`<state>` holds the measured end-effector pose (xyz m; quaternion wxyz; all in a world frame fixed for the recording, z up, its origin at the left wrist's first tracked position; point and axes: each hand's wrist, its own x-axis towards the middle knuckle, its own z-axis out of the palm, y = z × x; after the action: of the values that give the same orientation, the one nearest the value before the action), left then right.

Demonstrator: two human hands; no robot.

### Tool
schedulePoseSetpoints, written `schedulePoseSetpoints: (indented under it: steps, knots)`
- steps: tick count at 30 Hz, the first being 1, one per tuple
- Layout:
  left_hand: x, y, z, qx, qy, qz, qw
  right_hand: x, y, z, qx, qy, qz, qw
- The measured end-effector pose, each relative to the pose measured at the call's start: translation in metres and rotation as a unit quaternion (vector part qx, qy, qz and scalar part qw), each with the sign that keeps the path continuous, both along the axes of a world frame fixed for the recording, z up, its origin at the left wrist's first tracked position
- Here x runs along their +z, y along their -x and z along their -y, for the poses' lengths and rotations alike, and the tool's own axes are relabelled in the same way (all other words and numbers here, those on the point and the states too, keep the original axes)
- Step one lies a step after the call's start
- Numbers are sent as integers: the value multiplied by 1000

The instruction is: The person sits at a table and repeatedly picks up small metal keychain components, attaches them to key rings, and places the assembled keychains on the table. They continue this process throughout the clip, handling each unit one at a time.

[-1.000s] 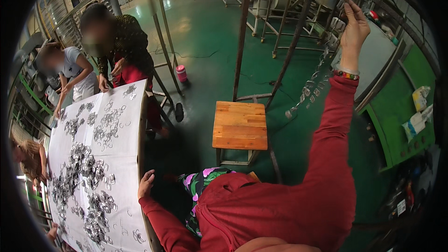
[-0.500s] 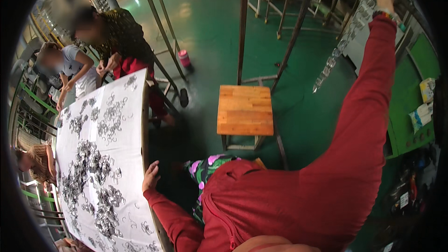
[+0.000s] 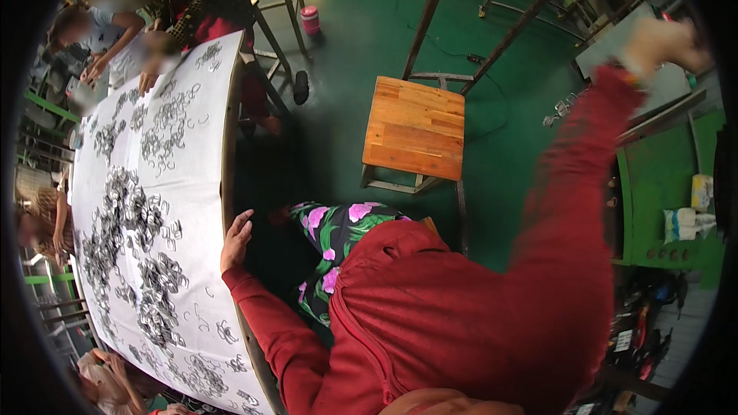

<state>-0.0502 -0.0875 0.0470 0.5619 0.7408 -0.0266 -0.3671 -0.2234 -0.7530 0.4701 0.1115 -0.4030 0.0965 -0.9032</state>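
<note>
My right hand [image 3: 663,48], blurred by motion, is raised at the far right. It looks closed around the upper end of a string of shiny metal clips [image 3: 563,109]; the hold itself is smeared. Only the string's lower end shows, left of my red sleeve, which hides the rest. My left hand [image 3: 237,241] rests at the near edge of a white-covered table [image 3: 201,207], its fingers apart and nothing held. Heaps of loose curved metal pieces [image 3: 161,292] lie across the cloth.
A wooden stool [image 3: 415,124] stands ahead of me, with metal frame posts [image 3: 427,27] behind it. Several people sit around the table; one hand [image 3: 147,81] reaches over its far end. A green cabinet [image 3: 653,207] is at the right, and a pink tub [image 3: 310,20] is on the floor.
My right hand has come lower and further right, with the string swinging behind my sleeve. My left hand stays by the table edge. A co-worker's hand now reaches onto the table.
</note>
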Motion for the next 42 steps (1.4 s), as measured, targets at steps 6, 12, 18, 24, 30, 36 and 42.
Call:
schedulePoseSetpoints:
  steps: [6, 12, 18, 24, 30, 36, 42]
  knots:
    - [-4, 48, -21, -146, -23, 219, 965, -188, -191, -433, 725, 141, -188, 648]
    - [90, 212, 28, 83, -113, 265, 954, -103, -111, -521, 689, 659, -287, 90]
    - [34, 316, 50, 298, -272, 20, 915, -73, -105, -524, 527, 802, -276, 51]
    - [13, 316, 64, 244, -273, 27, 930, -61, -98, -529, 459, 840, -271, 102]
    - [26, 296, 26, 226, -340, 82, 909, -38, -79, -526, 415, 858, -270, 136]
    - [51, 271, 7, 378, -350, 269, 814, -42, -51, -546, 390, 871, -266, 137]
    - [77, 283, -26, 545, -383, 225, 711, -45, -66, -555, 377, 865, -309, 122]
